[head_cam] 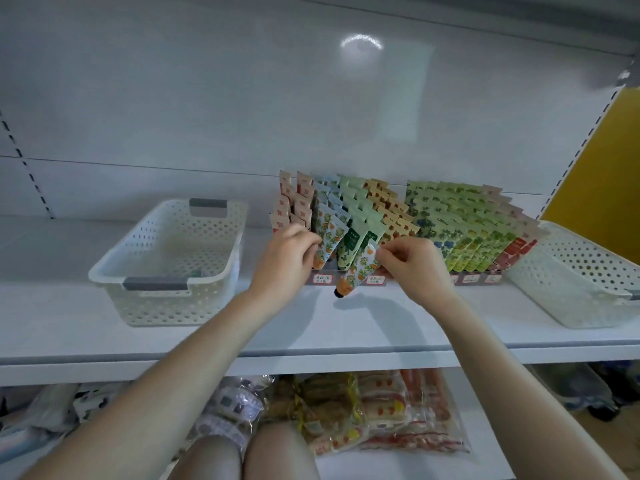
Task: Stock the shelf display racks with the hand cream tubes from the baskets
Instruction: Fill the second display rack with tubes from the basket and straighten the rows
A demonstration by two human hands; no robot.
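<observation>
Above the shelf (346, 327), a tube (358, 268) is being pinched cap-down by the right hand (415, 265). The front tubes (329, 240) are being gripped by the left hand (287, 258); a gap should be opened gently.

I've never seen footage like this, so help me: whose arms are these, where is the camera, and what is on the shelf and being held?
No machine here: the one picture comes from a camera worn on a person's head, looking forward and down, so both bare arms are theirs. The right hand pinches a hand cream tube, cap downward, before the left display rack. The left hand touches that rack's front tubes; whether it grips one is unclear. A right display rack stands beside it. On the white shelf, a left basket and a right basket, both white and perforated, flank the racks. Packaged goods lie on the shelf below.
</observation>
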